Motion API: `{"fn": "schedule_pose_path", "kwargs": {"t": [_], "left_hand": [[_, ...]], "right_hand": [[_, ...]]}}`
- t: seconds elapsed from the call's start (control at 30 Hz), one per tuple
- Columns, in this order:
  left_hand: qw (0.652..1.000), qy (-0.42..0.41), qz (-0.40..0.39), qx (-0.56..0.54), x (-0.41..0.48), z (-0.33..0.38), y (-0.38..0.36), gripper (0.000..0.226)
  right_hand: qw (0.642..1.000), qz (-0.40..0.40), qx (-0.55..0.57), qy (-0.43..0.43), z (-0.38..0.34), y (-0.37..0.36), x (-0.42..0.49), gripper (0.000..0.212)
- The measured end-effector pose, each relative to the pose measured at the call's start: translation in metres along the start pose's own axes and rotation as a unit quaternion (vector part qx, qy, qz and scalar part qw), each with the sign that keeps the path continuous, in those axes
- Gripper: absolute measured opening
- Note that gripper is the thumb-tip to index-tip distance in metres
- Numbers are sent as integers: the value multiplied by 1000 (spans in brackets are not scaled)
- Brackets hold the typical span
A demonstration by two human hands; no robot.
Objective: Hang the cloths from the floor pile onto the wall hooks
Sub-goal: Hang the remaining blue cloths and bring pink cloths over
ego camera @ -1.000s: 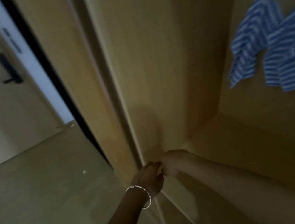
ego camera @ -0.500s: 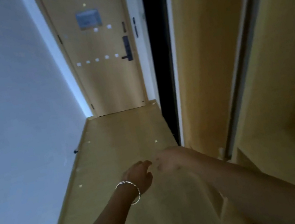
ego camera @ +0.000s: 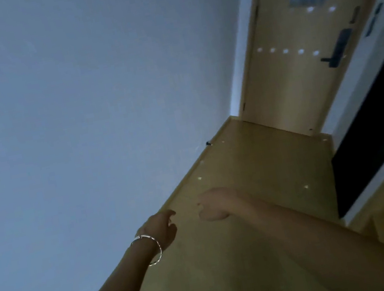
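Observation:
My left hand (ego camera: 160, 229), with a thin bracelet on the wrist, reaches out low over the wooden floor (ego camera: 254, 172), fingers loosely apart and holding nothing. My right hand (ego camera: 215, 205) is just to its right, a short gap between them, also empty with fingers loosely curled. No cloth, floor pile or wall hook is in view. The picture is dim and tilted.
A plain pale wall (ego camera: 77, 114) fills the left side. A wooden door (ego camera: 297, 49) with a dark handle (ego camera: 338, 47) and a notice closes the corridor's far end. A dark opening (ego camera: 377, 138) lies on the right, beside a wooden panel.
My view has swung left, away from the wooden alcove with the blue striped cloths, to the corridor and pale wall. My hands, touching a second ago, have come apart.

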State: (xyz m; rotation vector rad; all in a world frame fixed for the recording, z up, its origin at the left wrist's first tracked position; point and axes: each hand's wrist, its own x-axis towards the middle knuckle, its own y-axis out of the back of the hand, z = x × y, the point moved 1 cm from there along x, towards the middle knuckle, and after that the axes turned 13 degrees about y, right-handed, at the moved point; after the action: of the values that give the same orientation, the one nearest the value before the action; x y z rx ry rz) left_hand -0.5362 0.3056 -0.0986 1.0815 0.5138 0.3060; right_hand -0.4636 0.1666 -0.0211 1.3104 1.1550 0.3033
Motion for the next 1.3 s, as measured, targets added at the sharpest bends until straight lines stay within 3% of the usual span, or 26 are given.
{"fn": "schedule_pose_path", "kwargs": {"t": [0.27, 0.5, 0.7, 0.93, 1.0, 1.23, 1.3], "left_hand": [[976, 203, 36, -76, -53, -178, 19, 44], [918, 376, 45, -121, -119, -298, 8, 45], [865, 482, 34, -139, -138, -366, 4, 47], [821, 534, 64, -192, -154, -394, -2, 47], [786, 574, 73, -218, -181, -402, -13, 47], [611, 717, 89, -324, -310, -443, -54, 47], [584, 732, 91, -338, -340, -454, -63, 47]], "right_hand": [[980, -61, -79, 170, -150, -16, 103, 51], [930, -117, -124, 326, -288, -61, 168, 51], [874, -174, -148, 428, -379, -87, 221, 52], [815, -239, -215, 482, -460, -103, 263, 50], [777, -261, -241, 520, -492, -122, 252, 50], [640, -310, -309, 631, -594, -197, 176, 50], [618, -319, -336, 635, -614, -220, 160, 50]]}}
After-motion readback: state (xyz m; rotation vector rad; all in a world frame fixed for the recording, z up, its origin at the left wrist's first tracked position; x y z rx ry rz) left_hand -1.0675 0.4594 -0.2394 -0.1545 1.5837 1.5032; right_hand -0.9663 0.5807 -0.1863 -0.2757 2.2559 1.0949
